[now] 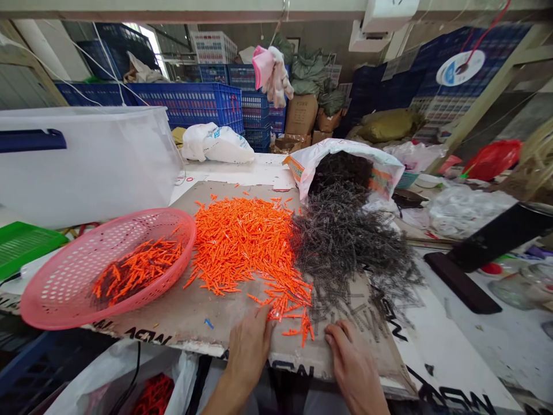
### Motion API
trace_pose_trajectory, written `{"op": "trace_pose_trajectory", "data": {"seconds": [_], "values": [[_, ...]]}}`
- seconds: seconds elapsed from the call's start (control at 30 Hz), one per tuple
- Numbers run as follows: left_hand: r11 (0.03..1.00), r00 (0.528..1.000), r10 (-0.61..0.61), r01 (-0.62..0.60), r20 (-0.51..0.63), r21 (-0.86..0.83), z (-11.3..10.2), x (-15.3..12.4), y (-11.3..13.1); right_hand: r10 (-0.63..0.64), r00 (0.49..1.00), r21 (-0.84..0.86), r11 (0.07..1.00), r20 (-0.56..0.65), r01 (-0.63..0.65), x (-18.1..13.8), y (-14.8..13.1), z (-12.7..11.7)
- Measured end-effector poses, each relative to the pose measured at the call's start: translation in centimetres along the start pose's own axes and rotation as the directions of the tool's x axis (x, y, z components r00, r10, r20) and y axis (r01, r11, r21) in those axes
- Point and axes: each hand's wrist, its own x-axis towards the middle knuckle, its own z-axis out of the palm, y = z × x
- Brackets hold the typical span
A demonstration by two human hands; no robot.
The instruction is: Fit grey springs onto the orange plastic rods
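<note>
While the left hand (250, 343) and right hand (349, 353) curl forward, I can't tell either grip's closure.

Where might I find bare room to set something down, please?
Mostly bare: cardboard between the pink basket and left hand; white tabletop between the dark coils and black stand. Crowded: the middle, under orange pieces and coils.

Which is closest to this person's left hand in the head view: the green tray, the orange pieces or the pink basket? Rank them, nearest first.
1. Orange pieces: just ahead of the left hand.
2. Pink basket: to its left.
3. Green tray: farther left, past the basket.
</note>
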Motion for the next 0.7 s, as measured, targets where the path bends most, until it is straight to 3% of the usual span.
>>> {"op": "trace_pose_trajectory", "data": {"seconds": [0.17, 0.47, 0.57, 0.7], "values": [[0.998, 0.999, 0.02, -0.017, -0.037, 0.067, 0.0, 0.0, -0.2, -0.078, 0.994, 0.052, 0.996, 0.077, 0.074, -1.1, -0.9, -0.3], [0.996, 0.995, 0.029, -0.022, -0.09, 0.085, 0.6, 0.1, -1.0, -0.036, 0.991, 0.075, 0.997, 0.13, 0.027, -0.7, -0.3, -0.7], [0.996, 0.993, 0.042, -0.032, -0.11, 0.089, 0.6, 0.0, -1.1, 0.014, 0.995, 0.018, 1.0, 0.102, -0.015, -0.2, -0.8, -0.5], [0.996, 0.989, 0.076, -0.07, -0.126, 0.049, 0.7, 0.0, -1.3, 0.067, 0.997, 0.1, 0.993, 0.023, -0.069, 0.0, -1.4, -0.5]]}}
